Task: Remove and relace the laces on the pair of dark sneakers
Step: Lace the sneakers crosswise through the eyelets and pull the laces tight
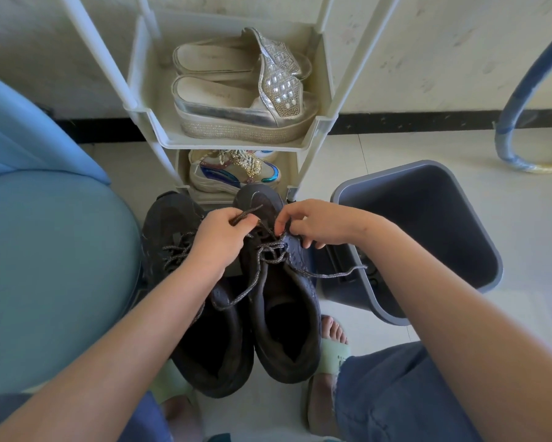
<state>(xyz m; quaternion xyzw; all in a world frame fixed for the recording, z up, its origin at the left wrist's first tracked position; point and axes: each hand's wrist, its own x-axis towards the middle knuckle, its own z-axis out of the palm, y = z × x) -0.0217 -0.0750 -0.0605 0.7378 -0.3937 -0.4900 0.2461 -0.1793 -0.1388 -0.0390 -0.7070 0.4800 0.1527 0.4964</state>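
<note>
- A foot in a green slipper (pixel 333 349) is resting on the floor just beside the heel of the first sneaker (pixel 300 272).
- The first sneaker is sitting on the floor between the person's legs, with its toe pointing away.
- The second sneaker (pixel 169 218) is sitting on the left of the first sneaker, touching it.
- The lace (pixel 332 275) is hanging loose from the first sneaker, with one end trailing off its right side.
- The left hand (pixel 217 237) is curling over the front of the first sneaker and pinching a lace end.
- The right hand (pixel 319 224) is curling too, pinching the lace at the first sneaker's holes.
- A grey bin (pixel 427 218) is sitting just to the right of the first sneaker.
- A white shoe rack (pixel 230 143) is standing just past the first sneaker's toe, holding a colourful shoe (pixel 233 170) low down and silver sandals (pixel 246 100) higher up.
</note>
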